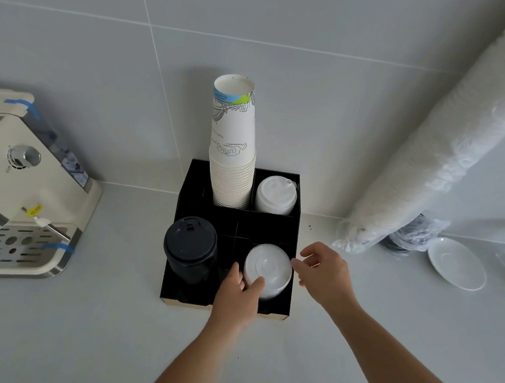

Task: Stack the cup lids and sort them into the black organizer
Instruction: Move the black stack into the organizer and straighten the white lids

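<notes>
- The black organizer [237,220] holds a paper cup stack [232,148] at 12 o'clock, white dome lids [276,194] at 1 o'clock, black lids [190,248] at 9 o'clock, and clear flat lids [267,268] at 4 o'clock.
- The left hand [238,292] has its thumb and fingers on the clear stack's near edge; the right hand [321,272] hovers with fingers spread at its 3 o'clock side.
- The middle cells are too dark to read.
- The bench [86,329] lies bare toward 6 o'clock.

Soft dim daylight, faint shadows behind cup stack [233,142]; wide-angle edge bending; slight blur.
</notes>
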`<state>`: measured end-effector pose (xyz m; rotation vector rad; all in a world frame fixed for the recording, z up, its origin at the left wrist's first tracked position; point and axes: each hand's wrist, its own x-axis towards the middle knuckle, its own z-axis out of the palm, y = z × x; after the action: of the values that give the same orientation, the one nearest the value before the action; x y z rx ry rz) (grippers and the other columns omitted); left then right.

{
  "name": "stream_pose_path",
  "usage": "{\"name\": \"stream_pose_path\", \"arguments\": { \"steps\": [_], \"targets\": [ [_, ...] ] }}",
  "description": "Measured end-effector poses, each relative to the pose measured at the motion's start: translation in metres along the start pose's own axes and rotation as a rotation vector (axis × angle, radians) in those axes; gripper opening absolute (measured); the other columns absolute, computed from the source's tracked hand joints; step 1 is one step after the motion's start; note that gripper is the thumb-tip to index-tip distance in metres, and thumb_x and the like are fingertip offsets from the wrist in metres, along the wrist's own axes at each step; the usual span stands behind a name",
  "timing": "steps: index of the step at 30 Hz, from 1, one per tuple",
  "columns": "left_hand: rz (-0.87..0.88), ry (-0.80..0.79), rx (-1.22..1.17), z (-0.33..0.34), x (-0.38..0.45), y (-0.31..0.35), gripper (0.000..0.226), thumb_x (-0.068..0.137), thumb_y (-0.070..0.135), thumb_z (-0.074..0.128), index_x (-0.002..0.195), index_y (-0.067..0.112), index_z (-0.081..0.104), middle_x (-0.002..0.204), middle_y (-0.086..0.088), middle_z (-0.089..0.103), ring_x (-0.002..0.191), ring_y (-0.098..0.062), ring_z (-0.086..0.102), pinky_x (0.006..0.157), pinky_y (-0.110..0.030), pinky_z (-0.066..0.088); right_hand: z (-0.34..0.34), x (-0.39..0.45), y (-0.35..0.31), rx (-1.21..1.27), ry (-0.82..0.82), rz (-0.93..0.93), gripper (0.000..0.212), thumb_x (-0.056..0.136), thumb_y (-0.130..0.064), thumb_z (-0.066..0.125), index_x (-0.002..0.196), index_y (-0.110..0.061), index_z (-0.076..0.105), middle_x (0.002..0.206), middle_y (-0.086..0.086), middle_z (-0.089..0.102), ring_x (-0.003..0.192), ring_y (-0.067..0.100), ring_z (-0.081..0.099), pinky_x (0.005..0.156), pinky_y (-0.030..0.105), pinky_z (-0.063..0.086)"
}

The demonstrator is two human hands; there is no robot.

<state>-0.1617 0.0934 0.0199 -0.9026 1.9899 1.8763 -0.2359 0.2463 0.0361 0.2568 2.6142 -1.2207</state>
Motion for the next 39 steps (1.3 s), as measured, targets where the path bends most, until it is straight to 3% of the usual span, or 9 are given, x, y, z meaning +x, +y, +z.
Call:
{"name": "stream_pose_path", "arguments": {
  "steps": [9,15,17,20,25,28,32,36,39],
  "targets": [
    [0.337,0.092,0.106,0.001,-0.003,0.038,0.057,0.09,0.031,0.057,0.145,0.023,0.04,0.141,0.003,0.05,0.126,-0.008,0.05,0.109,-0.033,0.041,-0.031,0.042,-0.044,-0.092,0.103,-0.195,0.012,0.082,-0.026,0.072,0.093,-0.022,0.072,0.076,-0.008,0.066,0.075,0.012,0.061,0.067,0.02,0.042],
    [0.422,0.118,0.332,0.013,0.034,0.082,0.052,0.093,0.03,0.052,0.141,0.013,0.046,0.145,-0.004,0.049,0.134,-0.019,0.046,0.111,-0.038,0.039,-0.035,0.07,-0.07,-0.161,-0.006,-0.278,0.037,0.086,-0.026,0.07,0.122,-0.02,0.068,0.114,0.0,0.071,0.106,0.015,0.065,0.097,0.026,0.048],
    [0.462,0.115,0.446,0.015,0.046,0.089,0.043,0.091,0.028,0.05,0.13,0.008,0.052,0.137,-0.009,0.054,0.128,-0.026,0.049,0.106,-0.04,0.042,-0.032,0.076,-0.076,-0.204,-0.04,-0.285,0.046,0.087,-0.029,0.069,0.132,-0.022,0.062,0.129,-0.001,0.066,0.113,0.017,0.062,0.096,0.023,0.045],
    [0.502,0.12,0.582,0.02,0.062,0.097,0.037,0.092,0.02,0.048,0.125,0.003,0.049,0.137,-0.008,0.049,0.123,-0.027,0.049,0.1,-0.035,0.043,-0.027,0.089,-0.083,-0.331,-0.112,-0.288,0.06,0.086,-0.038,0.069,0.143,-0.027,0.051,0.136,-0.001,0.061,0.099,0.015,0.062,0.083,0.021,0.042],
    [0.513,0.117,0.651,0.023,0.079,0.103,0.03,0.093,0.013,0.046,0.122,0.005,0.047,0.132,-0.006,0.049,0.115,-0.026,0.053,0.083,-0.023,0.038,-0.019,0.106,-0.089,-0.45,-0.166,-0.268,0.072,0.082,-0.048,0.071,0.146,-0.028,0.047,0.141,0.001,0.057,0.125,0.02,0.055,0.101,0.033,0.047],
    [0.522,0.13,0.66,0.022,0.084,0.099,0.031,0.092,0.011,0.046,0.123,0.006,0.047,0.129,-0.005,0.052,0.115,-0.026,0.053,0.082,-0.022,0.038,-0.019,0.11,-0.089,-0.458,-0.152,-0.286,0.071,0.08,-0.047,0.073,0.144,-0.029,0.049,0.135,0.002,0.062,0.119,0.022,0.058,0.094,0.032,0.049],
    [0.524,0.106,0.774,0.019,0.085,0.097,0.055,0.095,0.016,0.044,0.148,0.005,0.03,0.157,-0.008,0.03,0.141,-0.024,0.034,0.109,-0.029,0.031,-0.024,0.115,-0.089,-0.494,-0.19,-0.317,0.066,0.082,-0.047,0.072,0.142,-0.029,0.052,0.142,0.003,0.056,0.113,0.022,0.06,0.092,0.03,0.049],
    [0.543,0.104,0.817,0.02,0.08,0.099,0.056,0.098,0.018,0.042,0.15,0.007,0.026,0.161,-0.006,0.023,0.143,-0.022,0.031,0.11,-0.029,0.032,-0.031,0.122,-0.087,-0.519,-0.224,-0.346,0.067,0.08,-0.049,0.073,0.142,-0.034,0.051,0.157,-0.003,0.041,0.073,0.012,0.048,0.082,0.023,0.041],
    [0.551,0.108,0.846,0.02,0.08,0.098,0.057,0.098,0.019,0.041,0.151,0.008,0.023,0.162,-0.005,0.019,0.143,-0.023,0.032,0.109,-0.03,0.033,-0.033,0.126,-0.085,-0.528,-0.23,-0.361,0.069,0.079,-0.051,0.074,0.142,-0.035,0.051,0.158,-0.005,0.04,0.072,0.01,0.046,0.079,0.023,0.04]
  ]
}}
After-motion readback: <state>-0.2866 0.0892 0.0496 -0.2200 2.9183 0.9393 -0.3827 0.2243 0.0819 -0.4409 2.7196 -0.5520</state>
